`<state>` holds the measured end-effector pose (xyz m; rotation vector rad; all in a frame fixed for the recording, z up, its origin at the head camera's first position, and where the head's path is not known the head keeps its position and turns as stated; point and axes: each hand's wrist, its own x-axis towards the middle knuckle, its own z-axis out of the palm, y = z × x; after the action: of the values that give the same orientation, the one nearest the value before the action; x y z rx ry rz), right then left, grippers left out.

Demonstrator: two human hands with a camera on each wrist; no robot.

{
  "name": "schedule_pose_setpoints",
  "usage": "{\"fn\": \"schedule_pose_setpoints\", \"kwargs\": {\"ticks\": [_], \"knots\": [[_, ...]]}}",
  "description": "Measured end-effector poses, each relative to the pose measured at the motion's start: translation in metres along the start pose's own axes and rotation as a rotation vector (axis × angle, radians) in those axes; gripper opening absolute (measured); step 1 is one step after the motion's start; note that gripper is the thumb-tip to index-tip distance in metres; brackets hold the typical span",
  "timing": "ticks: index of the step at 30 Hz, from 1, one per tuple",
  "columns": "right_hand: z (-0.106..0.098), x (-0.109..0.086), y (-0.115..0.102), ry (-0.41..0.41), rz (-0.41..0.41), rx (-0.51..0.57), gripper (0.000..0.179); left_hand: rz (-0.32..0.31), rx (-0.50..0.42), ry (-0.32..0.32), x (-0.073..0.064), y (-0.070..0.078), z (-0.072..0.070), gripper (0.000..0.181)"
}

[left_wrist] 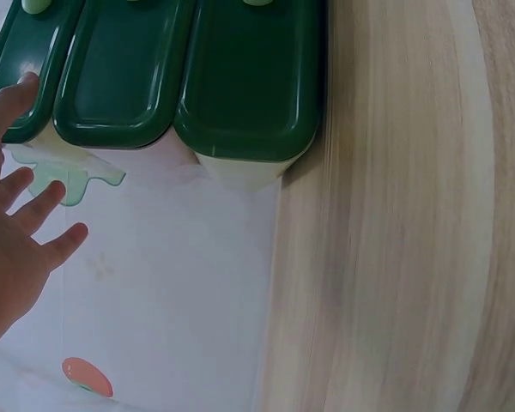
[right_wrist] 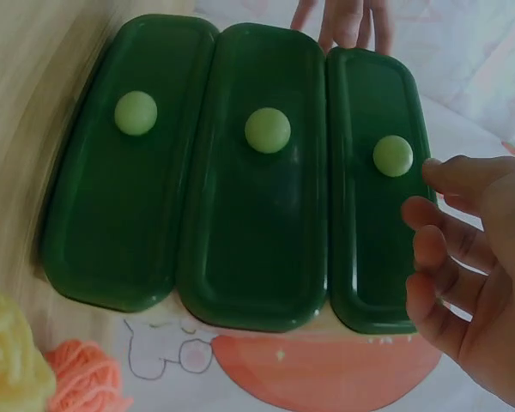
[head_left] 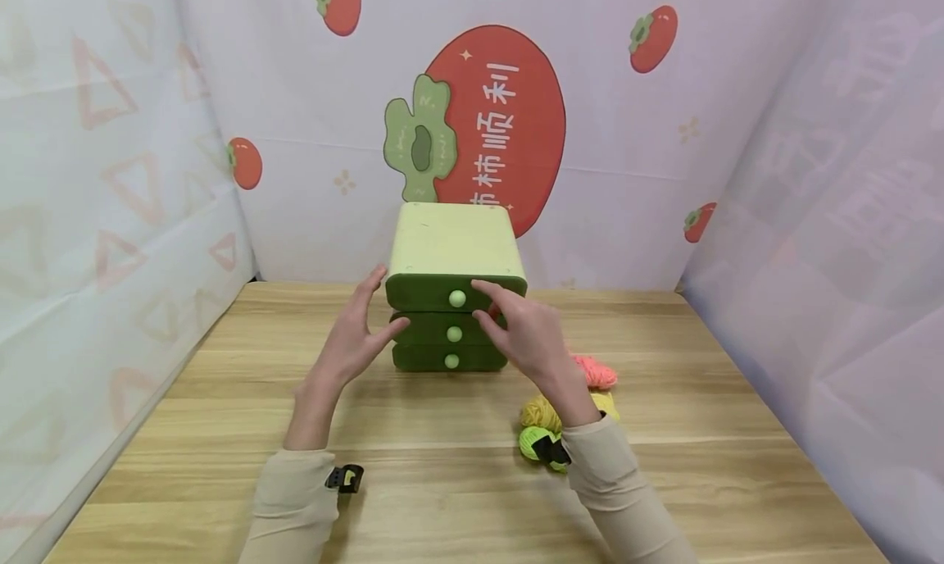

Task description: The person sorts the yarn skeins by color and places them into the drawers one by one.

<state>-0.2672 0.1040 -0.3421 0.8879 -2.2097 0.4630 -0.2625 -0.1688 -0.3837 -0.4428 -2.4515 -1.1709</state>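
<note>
Head view, green cabinet (head_left: 451, 256), drawers (head_left: 428, 329) closed; contents hidden

White “柿顺利” (head_left: 496, 128) on red printed fruit (head_left: 537, 138), lowest character (head_left: 483, 201) partly hidden

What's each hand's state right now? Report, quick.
Left hand: open, holding nothing, beside the drawer unit.
Right hand: open, holding nothing, near the top knob.

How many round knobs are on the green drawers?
3: top knob on the top drawer, middle knob on the middle drawer, bottom knob on the bottom drawer. Any on the back would be hidden.
</note>
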Motion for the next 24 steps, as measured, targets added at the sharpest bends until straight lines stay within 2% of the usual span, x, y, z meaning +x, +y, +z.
{"fn": "schedule_pose_setpoints", "kwargs": {"ticks": [3,8,24], "knots": [[0.005,0.001,-0.002,-0.022,-0.004,-0.011,0.041,0.02,-0.003,0.005,0.002,0.0,0.001,0.083],[0.011,0.004,-0.005,-0.012,-0.012,-0.001,0.041,0.013,-0.01,0.016,0.001,0.0,0.001,0.083],[0.029,0.009,-0.006,0.026,0.027,0.023,0.031,0.01,0.009,-0.02,0.002,0.0,0.002,0.085]]}}
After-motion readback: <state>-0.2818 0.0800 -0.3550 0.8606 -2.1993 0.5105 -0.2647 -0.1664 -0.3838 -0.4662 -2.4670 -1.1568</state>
